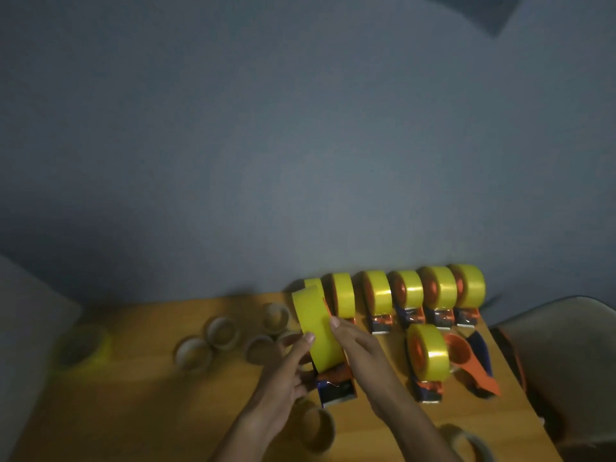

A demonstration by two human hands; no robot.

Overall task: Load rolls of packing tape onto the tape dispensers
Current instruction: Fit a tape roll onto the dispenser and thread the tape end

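Note:
A yellow tape roll (316,328) sits on an orange and blue dispenser (335,386) in the middle of the wooden table (133,411). My left hand (286,368) grips the roll from its left side, thumb on the yellow band. My right hand (358,348) touches the roll's right edge with a fingertip and lies along the dispenser. Behind stand several loaded dispensers in a row (406,295). Another loaded dispenser (426,358) stands to the right, in front of the row.
Several empty cardboard cores (223,331) lie on the table to the left, and more (318,428) sit near the front edge. A blurred yellow roll (83,343) lies far left. A chair (566,345) stands at the right. A grey wall rises behind the table.

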